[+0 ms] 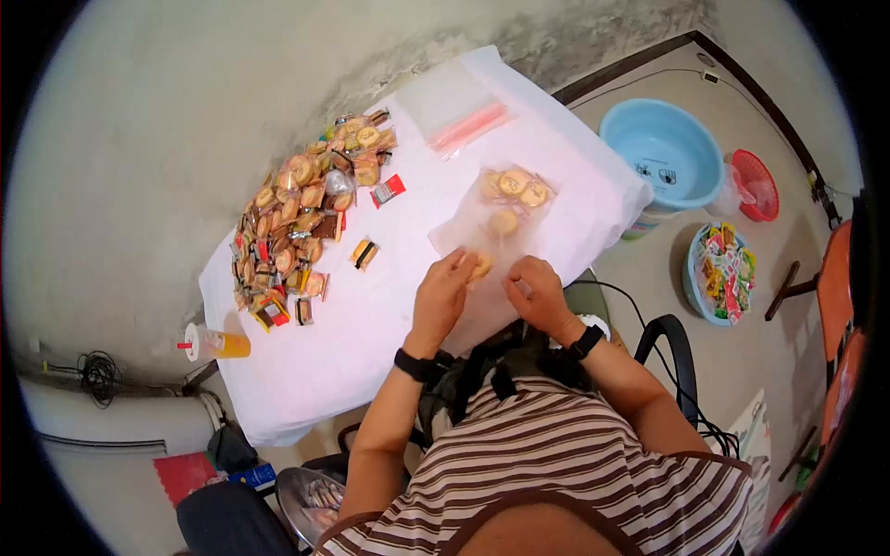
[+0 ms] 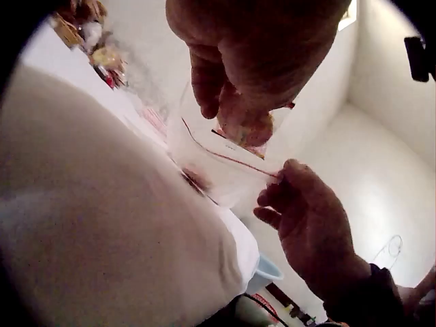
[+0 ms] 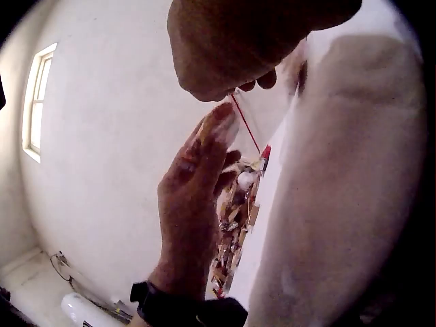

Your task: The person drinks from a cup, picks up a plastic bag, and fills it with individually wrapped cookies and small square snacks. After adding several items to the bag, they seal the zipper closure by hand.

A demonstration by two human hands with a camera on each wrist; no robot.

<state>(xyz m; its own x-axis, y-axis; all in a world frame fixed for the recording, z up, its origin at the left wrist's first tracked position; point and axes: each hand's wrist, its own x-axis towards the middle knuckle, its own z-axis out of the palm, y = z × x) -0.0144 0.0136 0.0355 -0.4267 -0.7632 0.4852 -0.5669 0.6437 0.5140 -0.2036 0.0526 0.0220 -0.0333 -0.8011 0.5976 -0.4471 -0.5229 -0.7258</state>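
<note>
Bag (image 1: 505, 218), clear zip type, lying on the white table (image 1: 371, 324) with a few wrapped biscuits inside. I judge it thin, limp, slippery and light, and best taken by the stiffer red-striped rim. The right hand (image 1: 538, 295) pinches that rim. The left hand (image 1: 443, 295) grips a biscuit packet (image 1: 480, 267) at the mouth; it is probably crumbly, though my wrist view is dim. The biscuit pile (image 1: 297, 218) lies well apart.

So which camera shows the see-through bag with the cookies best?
The head view: the whole clear bag lies on the white table, cookies inside. The left wrist view shows only its mouth; the right wrist view shows just its red zip strip.
</note>
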